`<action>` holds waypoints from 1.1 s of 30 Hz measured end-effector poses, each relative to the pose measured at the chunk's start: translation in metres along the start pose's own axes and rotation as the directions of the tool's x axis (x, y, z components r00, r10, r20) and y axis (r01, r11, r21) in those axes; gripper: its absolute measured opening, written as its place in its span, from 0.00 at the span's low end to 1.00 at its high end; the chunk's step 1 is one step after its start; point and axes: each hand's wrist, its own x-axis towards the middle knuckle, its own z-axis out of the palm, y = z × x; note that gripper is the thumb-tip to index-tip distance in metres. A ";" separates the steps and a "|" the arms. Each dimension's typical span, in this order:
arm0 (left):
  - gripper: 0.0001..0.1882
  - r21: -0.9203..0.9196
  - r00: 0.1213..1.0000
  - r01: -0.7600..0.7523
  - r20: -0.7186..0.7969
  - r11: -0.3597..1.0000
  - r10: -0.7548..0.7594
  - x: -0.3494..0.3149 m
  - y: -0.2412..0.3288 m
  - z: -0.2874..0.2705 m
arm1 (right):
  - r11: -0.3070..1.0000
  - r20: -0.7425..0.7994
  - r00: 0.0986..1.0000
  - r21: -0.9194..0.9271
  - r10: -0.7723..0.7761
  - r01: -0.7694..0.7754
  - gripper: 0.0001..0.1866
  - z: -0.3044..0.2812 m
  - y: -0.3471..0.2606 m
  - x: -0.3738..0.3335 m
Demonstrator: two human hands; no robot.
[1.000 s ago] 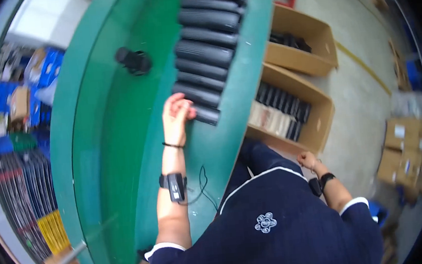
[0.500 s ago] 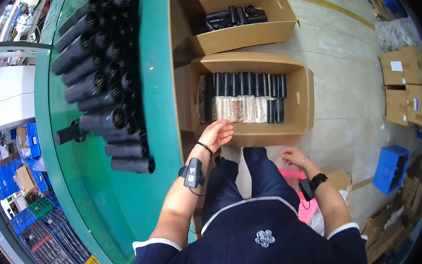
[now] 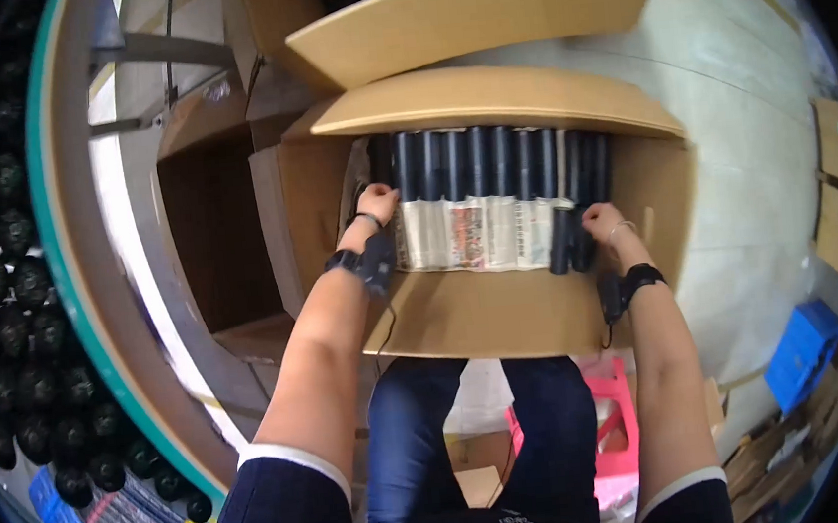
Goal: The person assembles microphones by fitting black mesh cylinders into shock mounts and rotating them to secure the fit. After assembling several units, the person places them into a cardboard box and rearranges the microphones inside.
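Note:
In front of me is a cardboard box [image 3: 503, 309] with a row of black tubes [image 3: 478, 165] standing side by side along its far half. Printed paper [image 3: 472, 235] covers most of the near half, with a few more black tubes [image 3: 559, 241] at its right end. My left hand [image 3: 377, 203] reaches in at the left end of the row, fingers bent and closed; what they grip is hidden. At the right end, my right hand [image 3: 607, 223] is closed beside the near black tubes, its fingertips partly hidden against them.
A second cardboard box [image 3: 478, 22] with black parts stands beyond. To the left, an open cardboard box [image 3: 222, 229] is beside a green-edged workbench [image 3: 77, 281] piled with black tubes [image 3: 7, 278]. A pink stool-like object [image 3: 616, 443] and blue crate [image 3: 804, 352] are at right.
My view has moved toward the box. Both hands have gone from near my lap and the box's front edge into the box, one at each end.

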 end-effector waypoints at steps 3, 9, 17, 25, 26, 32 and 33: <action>0.27 0.151 0.948 -0.061 -0.302 0.987 0.105 0.038 -0.021 0.066 | 0.995 -0.125 0.987 0.026 0.101 -0.099 0.20 0.027 0.028 0.049; 0.31 0.364 0.925 -0.024 -0.346 0.931 0.159 0.105 -0.055 0.077 | 0.982 -0.333 0.939 0.184 0.090 -0.028 0.35 0.085 0.030 0.142; 0.36 0.126 0.782 -0.344 -0.511 0.930 0.358 0.080 -0.057 0.097 | 0.954 -0.452 0.890 0.288 0.063 0.078 0.38 0.087 0.030 0.132; 0.46 -0.555 0.975 -0.105 0.107 0.825 0.196 0.093 -0.036 0.074 | 0.548 0.010 0.999 0.836 0.048 -0.035 0.40 0.092 -0.047 0.113; 0.49 -0.556 0.977 -0.079 0.122 0.828 0.175 0.091 -0.024 0.079 | 0.617 -0.018 0.994 0.785 0.107 -0.052 0.43 0.090 -0.044 0.114; 0.62 -0.237 0.976 -0.173 0.086 0.956 0.198 0.090 -0.007 0.088 | 0.637 -0.086 0.996 0.769 0.003 0.064 0.47 0.093 -0.051 0.132; 0.61 -0.315 0.980 -0.173 0.038 0.933 0.195 0.094 -0.010 0.088 | 0.642 -0.030 0.999 0.766 -0.015 0.033 0.46 0.094 -0.058 0.132</action>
